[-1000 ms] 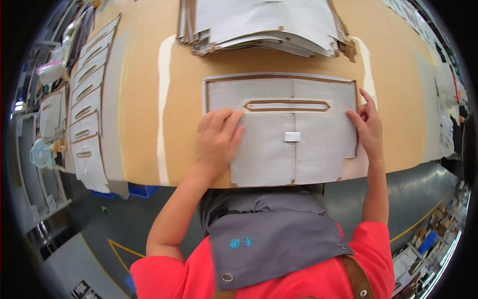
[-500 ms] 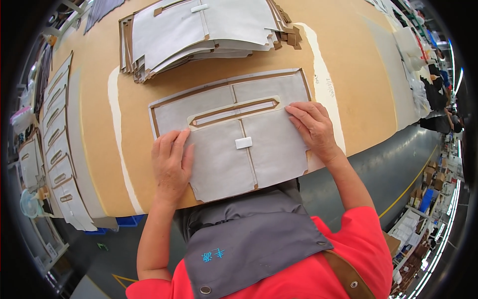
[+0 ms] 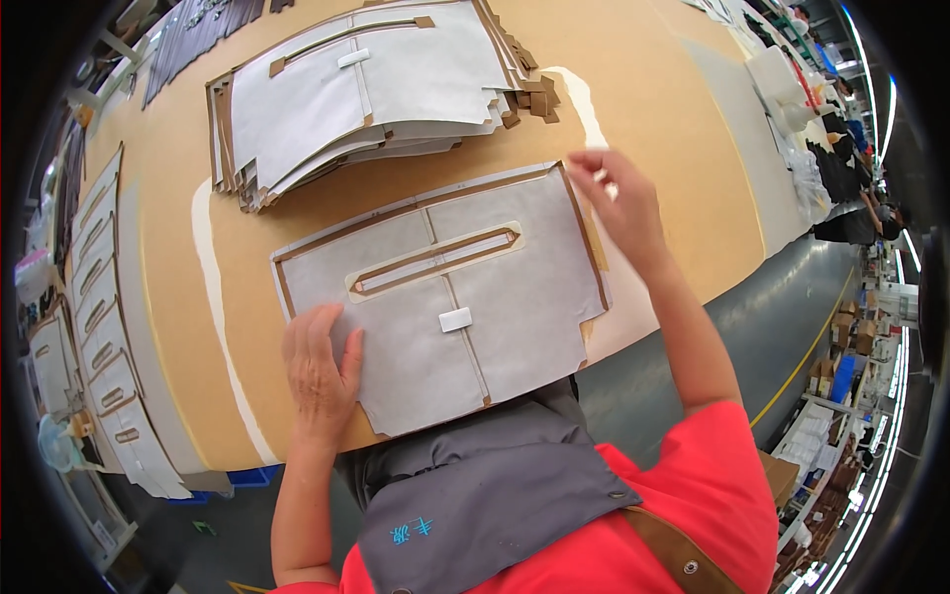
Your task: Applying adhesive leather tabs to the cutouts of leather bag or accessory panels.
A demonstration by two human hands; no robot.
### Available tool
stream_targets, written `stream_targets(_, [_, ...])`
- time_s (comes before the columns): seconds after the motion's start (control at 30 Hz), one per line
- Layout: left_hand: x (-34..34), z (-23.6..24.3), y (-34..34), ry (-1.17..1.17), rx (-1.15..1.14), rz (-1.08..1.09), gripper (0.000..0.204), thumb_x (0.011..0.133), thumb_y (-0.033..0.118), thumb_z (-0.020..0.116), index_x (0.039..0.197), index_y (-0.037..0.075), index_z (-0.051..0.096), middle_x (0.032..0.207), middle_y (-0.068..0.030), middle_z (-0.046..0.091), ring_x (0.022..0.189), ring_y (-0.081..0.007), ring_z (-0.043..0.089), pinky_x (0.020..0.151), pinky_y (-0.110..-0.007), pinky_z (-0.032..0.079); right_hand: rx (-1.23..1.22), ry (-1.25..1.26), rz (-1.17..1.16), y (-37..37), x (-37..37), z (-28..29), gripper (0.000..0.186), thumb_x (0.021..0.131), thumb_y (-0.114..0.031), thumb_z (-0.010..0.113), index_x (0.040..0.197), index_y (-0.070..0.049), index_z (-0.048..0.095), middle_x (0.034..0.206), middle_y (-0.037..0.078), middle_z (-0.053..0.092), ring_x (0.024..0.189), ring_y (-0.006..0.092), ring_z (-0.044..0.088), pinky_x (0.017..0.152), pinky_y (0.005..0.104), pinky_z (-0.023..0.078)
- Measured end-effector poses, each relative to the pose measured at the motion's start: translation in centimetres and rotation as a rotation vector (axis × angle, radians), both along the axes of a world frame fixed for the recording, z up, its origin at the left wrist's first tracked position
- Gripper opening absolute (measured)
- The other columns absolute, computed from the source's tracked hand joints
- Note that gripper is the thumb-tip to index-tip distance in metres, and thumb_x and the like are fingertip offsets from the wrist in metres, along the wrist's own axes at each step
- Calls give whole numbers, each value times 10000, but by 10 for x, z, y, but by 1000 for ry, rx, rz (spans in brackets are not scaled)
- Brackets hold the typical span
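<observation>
A flat grey panel [image 3: 515, 327] with brown edging, an oblong zippered opening [image 3: 435, 257] and a small white tab [image 3: 455, 320] lies before me. My left hand [image 3: 322, 371] rests on its lower left part, fingers apart and lying loosely. My right hand [image 3: 618, 208] is raised just beyond the panel's upper right corner, fingers bent and smeared by motion; whether anything is between them I cannot make out. A thick stack of similar white panels [image 3: 356, 89] with brown edges sits farther back.
The tan worktable [image 3: 693, 198] carries a row of overlapping slotted pieces [image 3: 104, 342] at left, grey strips [image 3: 188, 49] at far left back and white bundles [image 3: 777, 84] at right. A person [image 3: 871, 223] is at far right. Shelving with boxes [image 3: 841, 366] stands beyond the aisle.
My right hand has left the panel's right side and moved up past its corner. My left hand stays on the panel's left. The view has shifted, so the table appears tilted.
</observation>
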State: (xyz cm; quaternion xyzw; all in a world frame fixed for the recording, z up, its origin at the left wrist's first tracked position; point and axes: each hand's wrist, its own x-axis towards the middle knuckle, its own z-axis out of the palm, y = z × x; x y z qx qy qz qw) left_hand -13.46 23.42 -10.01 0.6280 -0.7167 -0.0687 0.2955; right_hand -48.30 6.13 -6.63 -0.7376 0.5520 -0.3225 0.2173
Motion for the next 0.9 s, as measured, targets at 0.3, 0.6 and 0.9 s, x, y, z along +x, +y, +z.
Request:
stream_targets(0.3, [-3,2,-1,-27,8,6,379,873,78,699,1224,57,559,1149,-152,607,1066,-352,562,935,-433,441,16,89,-160,-106,20,-34,419,876,-255,738,1182,-15,583,967,76,660,817,170,641,764,321,522])
stream_targets(0.6, [-3,5,1,-3,4,12,374,871,75,700,1219,53,566,1149,-154,607,1072,-357,561,943,-427,439,134,-189,-187,-90,8,-21,247,896,-140,706,1089,2,646,883,20,658,795,96,605,755,251,499])
stream_targets(0.9, [-65,49,-15,1151,357,-33,377,963,85,631,1317,-8,543,1246,-91,604,1161,-168,569,1010,-336,470,631,-520,210,58,71,34,157,941,-150,686,981,2,687,870,8,667,791,57,577,721,228,476])
